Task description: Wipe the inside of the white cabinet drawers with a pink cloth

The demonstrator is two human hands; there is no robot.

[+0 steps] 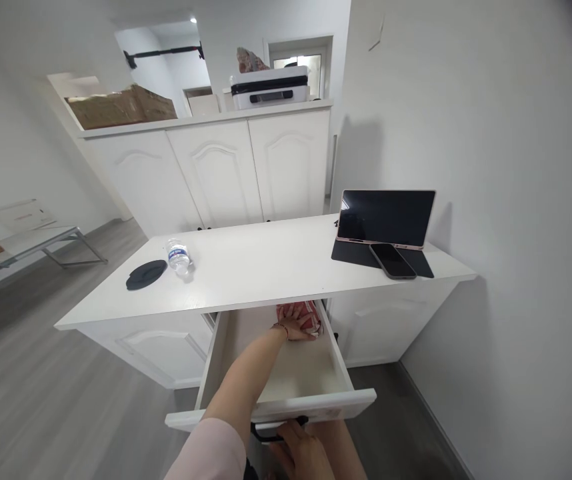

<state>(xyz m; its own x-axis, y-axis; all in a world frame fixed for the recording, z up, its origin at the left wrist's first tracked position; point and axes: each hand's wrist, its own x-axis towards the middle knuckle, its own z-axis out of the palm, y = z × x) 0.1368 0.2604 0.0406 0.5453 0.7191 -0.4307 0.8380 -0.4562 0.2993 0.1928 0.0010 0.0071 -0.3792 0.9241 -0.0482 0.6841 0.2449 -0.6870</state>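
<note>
A white drawer (339, 365) stands pulled out from under the white desk top (266, 267). My left hand (297, 328) reaches deep into it and lies on a red and pink item (300, 311) at the back of the drawer, with the fingers closed over it. What the item is stays unclear, as the desk edge hides part of it. My right hand (302, 455) is at the bottom of the view, below the drawer front, with its fingers curled at the black drawer handle (266, 432).
On the desk lie a water bottle (179, 257) on its side, a dark round lid (146, 274), a propped tablet (385, 218) and a phone (393, 260). White cabinets (216, 173) stand behind, a wall to the right and a folding table (31, 243) on the left.
</note>
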